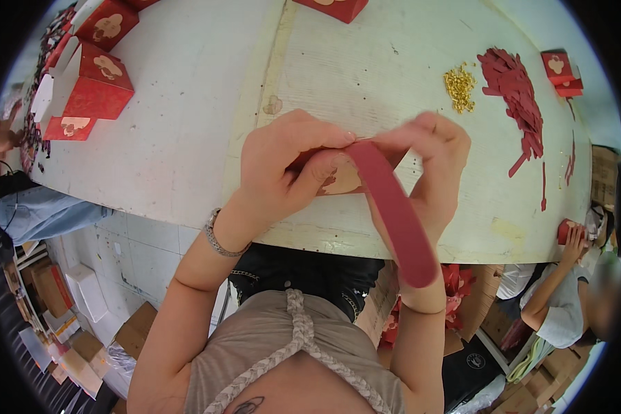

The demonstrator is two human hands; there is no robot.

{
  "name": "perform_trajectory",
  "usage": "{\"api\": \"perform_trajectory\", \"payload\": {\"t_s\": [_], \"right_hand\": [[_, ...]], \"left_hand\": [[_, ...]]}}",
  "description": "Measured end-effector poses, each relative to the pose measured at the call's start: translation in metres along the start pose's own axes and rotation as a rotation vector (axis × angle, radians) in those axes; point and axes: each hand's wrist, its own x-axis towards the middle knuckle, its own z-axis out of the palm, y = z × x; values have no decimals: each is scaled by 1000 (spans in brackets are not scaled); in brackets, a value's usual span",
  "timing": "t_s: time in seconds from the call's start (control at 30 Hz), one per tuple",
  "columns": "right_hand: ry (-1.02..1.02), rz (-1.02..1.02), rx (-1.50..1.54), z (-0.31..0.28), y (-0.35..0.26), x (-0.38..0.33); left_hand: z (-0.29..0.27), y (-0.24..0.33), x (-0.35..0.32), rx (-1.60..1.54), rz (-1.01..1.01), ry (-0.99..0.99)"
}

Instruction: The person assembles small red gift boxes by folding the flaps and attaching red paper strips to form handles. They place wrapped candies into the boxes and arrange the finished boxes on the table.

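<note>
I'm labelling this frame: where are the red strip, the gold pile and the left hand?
red strip (397,214), head view, mid-length of strip
gold pile (459,87), head view, centre of pile
left hand (283,165), head view, back of hand

Bare tabletop (186,138) left of hands; red boxes (96,86) far-left, gold bits (459,87), strips (514,93) right.

Head camera, looking steeply down from above the person's own chest and hands

One wide fisheye view only, so no second view shares the scene; it faces down and forward over the white worktop (186,124), whose near edge bows across the middle of the picture; the left hand (283,165) and right hand (428,159) sit close under the lens at centre, forearms entering from the lower edge; straight lines bend toward the dark round rim; the floor with cardboard boxes (134,328) shows far below at lower left.
</note>
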Motion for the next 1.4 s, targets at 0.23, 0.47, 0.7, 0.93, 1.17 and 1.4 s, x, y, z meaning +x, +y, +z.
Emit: {"api": "perform_trajectory", "payload": {"t_s": [0.23,0.47,0.7,0.93,1.17,1.4], "right_hand": [[-148,-117,72,-8,6,9],[-158,-155,35,-12,5,6],[-151,-187,53,-13,7,5],[-104,-185,71,-9,12,-2],[-130,-130,84,-12,9,-1],[-140,-105,88,-12,9,1]], "left_hand": [[-2,31,24,255,138,88],[-35,36,73,611,266,-475],[-32,34,74,523,149,-456],[-30,55,42,-178,-673,-189],[-30,46,30,-121,-478,-204],[-33,31,25,-293,-310,-261]]}}
